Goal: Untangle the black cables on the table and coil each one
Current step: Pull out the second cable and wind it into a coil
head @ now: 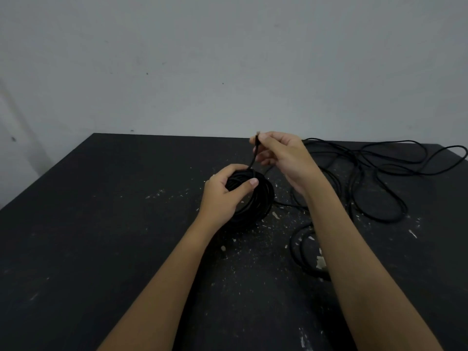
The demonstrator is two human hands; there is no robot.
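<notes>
Our left grip (222,196) is wrapped around the coiled black cable (258,201), thumb laid across its top strands. Just above it, our right grip (281,158) pinches the cable end (255,152), which drops straight into the coil. Right of that grip, loose cable loops (379,173) sprawl over the tabletop (101,224).

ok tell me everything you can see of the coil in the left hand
The coil is thin black cable, matte and rubbery-looking, wound into many tight round loops. It stands tilted near the middle of the table; whether its bottom rests there is unclear. The left hand grips its left side, thumb across the front. Its free end rises from the top to the right hand, which pinches it near the tip.
</notes>
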